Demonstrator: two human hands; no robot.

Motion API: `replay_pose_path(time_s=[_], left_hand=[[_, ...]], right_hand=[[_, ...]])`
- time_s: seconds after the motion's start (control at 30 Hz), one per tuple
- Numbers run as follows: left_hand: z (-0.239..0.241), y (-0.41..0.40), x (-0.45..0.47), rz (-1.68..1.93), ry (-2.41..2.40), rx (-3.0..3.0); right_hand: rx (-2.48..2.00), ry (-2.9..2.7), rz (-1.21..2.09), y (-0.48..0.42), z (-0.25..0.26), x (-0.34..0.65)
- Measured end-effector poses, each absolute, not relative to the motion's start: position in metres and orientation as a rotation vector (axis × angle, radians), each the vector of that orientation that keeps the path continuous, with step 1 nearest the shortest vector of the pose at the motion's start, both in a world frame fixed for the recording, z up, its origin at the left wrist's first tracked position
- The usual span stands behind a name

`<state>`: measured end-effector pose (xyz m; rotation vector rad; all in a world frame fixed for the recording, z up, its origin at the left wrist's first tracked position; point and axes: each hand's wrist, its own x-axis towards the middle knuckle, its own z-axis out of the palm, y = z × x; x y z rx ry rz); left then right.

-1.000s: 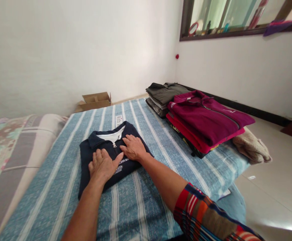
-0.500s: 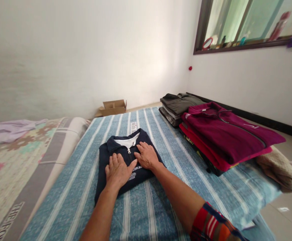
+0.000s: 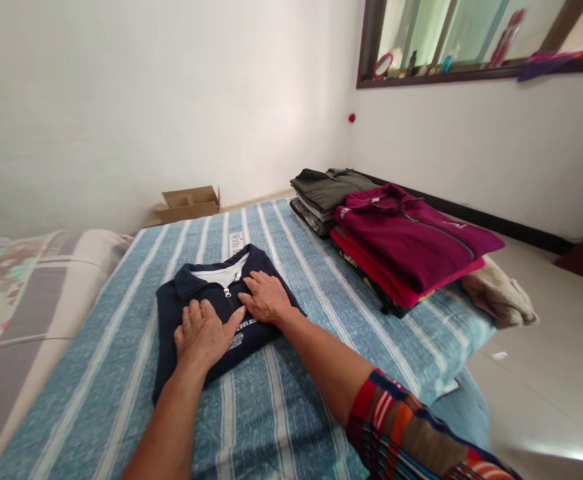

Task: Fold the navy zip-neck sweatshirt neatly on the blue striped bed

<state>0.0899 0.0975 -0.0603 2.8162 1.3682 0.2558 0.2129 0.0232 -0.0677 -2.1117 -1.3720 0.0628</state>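
A folded navy jacket with a collar, a short zip and white print lies on the blue striped bed cover. Flat on its left part rests my left hand, fingers spread and thumb out to the right. My right hand presses on the upper right of the jacket near the collar, also with its fingers outstretched. Between the two hands the zip pull shows. My palms hide parts of the jacket's front and print.
To the right stands a stack of folded clothes with a maroon jacket on top; behind it sits a pile under a dark grey-green jacket. A beige cloth hangs by the bed edge. An open cardboard box stands by the wall.
The view has turned to the right, so everything sits further left in the picture. Both hands stay flat on the navy jacket, which looks unchanged.
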Motion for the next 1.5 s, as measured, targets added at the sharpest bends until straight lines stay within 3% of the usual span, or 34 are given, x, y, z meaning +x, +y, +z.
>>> replay_pose_path(time_s=[1.5], left_hand=[[-0.0537, 0.0989, 0.0936, 0.214, 1.355, 2.807]], right_hand=[[-2.130, -1.380, 0.038, 0.0236, -0.0658, 0.2154]])
